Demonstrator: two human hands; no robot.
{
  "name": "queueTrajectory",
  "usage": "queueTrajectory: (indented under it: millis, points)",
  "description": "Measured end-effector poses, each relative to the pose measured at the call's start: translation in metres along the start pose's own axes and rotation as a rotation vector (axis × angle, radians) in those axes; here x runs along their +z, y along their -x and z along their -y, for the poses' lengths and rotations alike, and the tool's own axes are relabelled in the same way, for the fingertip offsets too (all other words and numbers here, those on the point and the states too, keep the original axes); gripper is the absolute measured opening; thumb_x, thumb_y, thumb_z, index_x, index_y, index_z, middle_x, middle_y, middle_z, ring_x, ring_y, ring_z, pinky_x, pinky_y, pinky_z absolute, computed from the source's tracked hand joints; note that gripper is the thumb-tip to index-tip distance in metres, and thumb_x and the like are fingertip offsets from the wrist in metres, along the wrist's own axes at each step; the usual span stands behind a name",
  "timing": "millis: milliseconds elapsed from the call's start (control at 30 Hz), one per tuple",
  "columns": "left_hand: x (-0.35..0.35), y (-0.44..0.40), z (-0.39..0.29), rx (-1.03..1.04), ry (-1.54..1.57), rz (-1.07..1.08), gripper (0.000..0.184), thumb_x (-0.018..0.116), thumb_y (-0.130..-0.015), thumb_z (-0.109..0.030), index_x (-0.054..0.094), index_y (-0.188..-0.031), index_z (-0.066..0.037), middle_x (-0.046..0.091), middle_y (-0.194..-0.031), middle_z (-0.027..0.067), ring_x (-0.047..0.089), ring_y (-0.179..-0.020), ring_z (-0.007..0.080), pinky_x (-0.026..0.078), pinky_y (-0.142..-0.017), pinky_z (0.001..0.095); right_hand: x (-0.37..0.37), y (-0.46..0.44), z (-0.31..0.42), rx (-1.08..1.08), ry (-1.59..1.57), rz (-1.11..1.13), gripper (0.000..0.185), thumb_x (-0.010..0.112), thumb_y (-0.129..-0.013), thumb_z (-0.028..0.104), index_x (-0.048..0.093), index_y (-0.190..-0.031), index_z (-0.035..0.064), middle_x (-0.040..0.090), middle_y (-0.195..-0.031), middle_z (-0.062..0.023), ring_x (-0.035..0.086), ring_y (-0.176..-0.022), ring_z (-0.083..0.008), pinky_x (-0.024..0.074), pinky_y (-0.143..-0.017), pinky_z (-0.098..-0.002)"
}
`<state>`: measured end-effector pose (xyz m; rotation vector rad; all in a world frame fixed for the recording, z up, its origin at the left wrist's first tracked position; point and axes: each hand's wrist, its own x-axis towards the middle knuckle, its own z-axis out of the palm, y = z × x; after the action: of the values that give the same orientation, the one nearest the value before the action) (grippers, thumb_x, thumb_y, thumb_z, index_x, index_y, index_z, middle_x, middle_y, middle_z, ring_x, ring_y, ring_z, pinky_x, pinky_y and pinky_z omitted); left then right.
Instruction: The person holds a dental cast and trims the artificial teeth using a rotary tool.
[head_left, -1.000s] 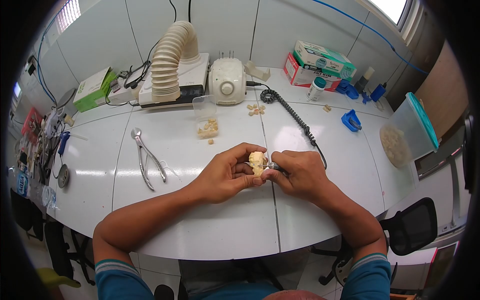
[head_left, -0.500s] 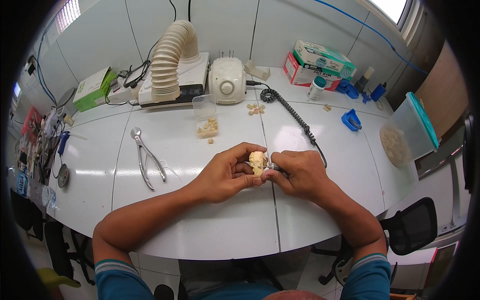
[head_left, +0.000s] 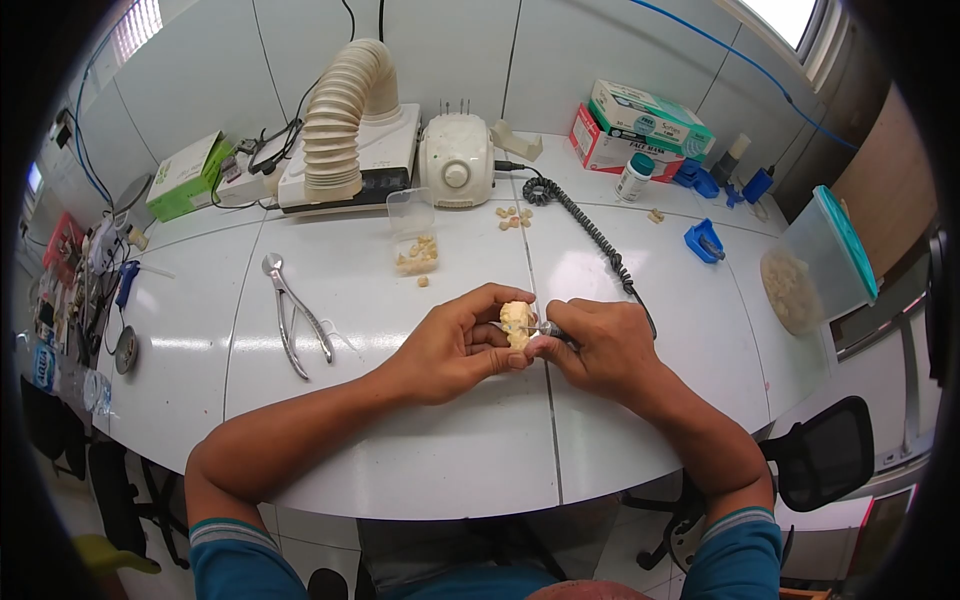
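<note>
A pale yellow, uneven piece like a dental cast (head_left: pixel 516 322) is pinched between the thumb and fingers of my left hand (head_left: pixel 452 345). My right hand (head_left: pixel 605 345) is closed around a metal rotary handpiece (head_left: pixel 549 329), whose thin tip points left and meets the cast's face. My right thumb rests close to the cast's lower right side. Most of the handpiece is hidden in my fist. A coiled black cord (head_left: pixel 590 232) runs from a white control unit (head_left: pixel 457 162) down behind my right hand.
Metal pliers (head_left: pixel 291 315) lie left of my hands. An open clear box (head_left: pixel 416 255) holds small yellowish pieces, with more pieces (head_left: pixel 514 218) behind. Farther back stand a white ribbed hose (head_left: pixel 335 120), mask boxes (head_left: pixel 640 125) and a bottle (head_left: pixel 635 178). A teal-lidded container (head_left: pixel 815 262) stands right.
The cast has turned or shifted very slightly in my left hand, and the handpiece tip sits a little higher on it. Both hands otherwise keep their places.
</note>
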<state>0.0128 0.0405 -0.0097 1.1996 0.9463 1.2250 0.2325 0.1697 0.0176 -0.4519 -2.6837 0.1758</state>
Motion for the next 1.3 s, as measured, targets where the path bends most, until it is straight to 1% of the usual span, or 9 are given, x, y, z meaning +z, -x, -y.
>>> queueTrajectory:
  millis: [267, 367, 467, 567, 667, 767, 967, 1167, 1300]
  points:
    - [0.0, 0.0005, 0.0009, 0.001, -0.028, -0.007, 0.064, 0.082, -0.103, -0.012, 0.048, -0.157, -0.001, 0.071, -0.129, 0.0106, 0.073, -0.117, 0.0151, 0.059, -0.102, 0.0293, -0.0006, 0.0, -0.0003, 0.011, 0.015, 0.011, 0.04, 0.081, -0.095, 0.05, 0.073, -0.095, 0.0114, 0.07, -0.073, -0.0063, 0.071, -0.063, -0.0278, 0.049, -0.053, -0.0424]
    - [-0.0014, 0.0004, -0.0023, -0.037, -0.051, 0.019, 0.066, 0.078, -0.104, -0.006, 0.045, -0.161, -0.001, 0.066, -0.138, 0.0137, 0.071, -0.123, 0.0179, 0.06, -0.107, 0.0307, -0.0012, -0.0001, -0.0004, 0.009, 0.017, 0.011, 0.039, 0.082, -0.095, 0.05, 0.073, -0.095, 0.0117, 0.07, -0.073, -0.006, 0.07, -0.062, -0.0276, 0.0488, -0.052, -0.0425]
    - [-0.0016, -0.0002, -0.0001, -0.009, -0.057, 0.016, 0.066, 0.079, -0.104, -0.006, 0.045, -0.161, -0.002, 0.066, -0.139, 0.0138, 0.071, -0.123, 0.0176, 0.061, -0.106, 0.0308, 0.0025, 0.001, -0.0021, 0.008, 0.011, -0.013, 0.039, 0.082, -0.095, 0.05, 0.073, -0.096, 0.0119, 0.069, -0.073, -0.0054, 0.07, -0.061, -0.0274, 0.0483, -0.052, -0.0428]
    - [0.0003, 0.0001, 0.002, 0.011, 0.002, 0.003, 0.064, 0.082, -0.103, -0.01, 0.048, -0.157, -0.001, 0.07, -0.129, 0.0107, 0.073, -0.119, 0.0154, 0.06, -0.102, 0.0282, -0.0002, 0.0005, -0.0004, 0.002, 0.02, -0.004, 0.039, 0.082, -0.095, 0.05, 0.073, -0.097, 0.0117, 0.069, -0.073, -0.0053, 0.069, -0.062, -0.0274, 0.0481, -0.052, -0.0429]
    - [0.0008, 0.0, 0.0018, 0.009, 0.009, 0.001, 0.065, 0.082, -0.103, -0.009, 0.048, -0.157, -0.001, 0.07, -0.128, 0.0107, 0.072, -0.119, 0.015, 0.06, -0.102, 0.0274, -0.0007, 0.0002, -0.0004, 0.005, 0.018, 0.002, 0.04, 0.082, -0.095, 0.05, 0.072, -0.097, 0.0114, 0.069, -0.073, -0.0058, 0.07, -0.062, -0.0277, 0.0481, -0.052, -0.0428]
    - [-0.0014, 0.0003, -0.0001, -0.008, -0.057, 0.013, 0.066, 0.079, -0.104, -0.006, 0.046, -0.16, -0.001, 0.066, -0.137, 0.0132, 0.071, -0.12, 0.0165, 0.061, -0.105, 0.0304, 0.0008, 0.0006, -0.001, 0.01, 0.008, -0.009, 0.042, 0.081, -0.095, 0.051, 0.071, -0.097, 0.0107, 0.069, -0.074, -0.0065, 0.07, -0.063, -0.0284, 0.0485, -0.053, -0.0433]
    - [-0.0011, 0.0005, -0.0001, -0.018, -0.057, 0.004, 0.065, 0.079, -0.104, -0.006, 0.046, -0.16, -0.001, 0.067, -0.137, 0.0134, 0.071, -0.119, 0.0156, 0.062, -0.103, 0.0297, 0.0009, 0.0, -0.0008, 0.029, 0.014, -0.007, 0.044, 0.081, -0.095, 0.052, 0.069, -0.097, 0.0099, 0.068, -0.074, -0.0073, 0.07, -0.064, -0.0306, 0.0493, -0.054, -0.0447]
    - [-0.0025, 0.0001, 0.0024, -0.005, -0.078, 0.009, 0.065, 0.078, -0.104, -0.005, 0.046, -0.16, -0.001, 0.066, -0.137, 0.0128, 0.071, -0.119, 0.0155, 0.062, -0.103, 0.0297, -0.0007, 0.0006, 0.0002, 0.032, 0.008, 0.034, 0.044, 0.082, -0.094, 0.051, 0.068, -0.098, 0.0092, 0.069, -0.075, -0.0082, 0.071, -0.065, -0.0308, 0.0497, -0.055, -0.0454]
    - [-0.0024, 0.0002, 0.0015, -0.013, -0.078, 0.011, 0.065, 0.078, -0.104, -0.005, 0.046, -0.16, -0.001, 0.066, -0.137, 0.0127, 0.071, -0.118, 0.0154, 0.062, -0.103, 0.0297, 0.0007, 0.0001, -0.0004, 0.052, -0.007, 0.012, 0.043, 0.083, -0.094, 0.05, 0.068, -0.098, 0.0091, 0.07, -0.075, -0.0085, 0.071, -0.065, -0.0313, 0.0497, -0.055, -0.0458]
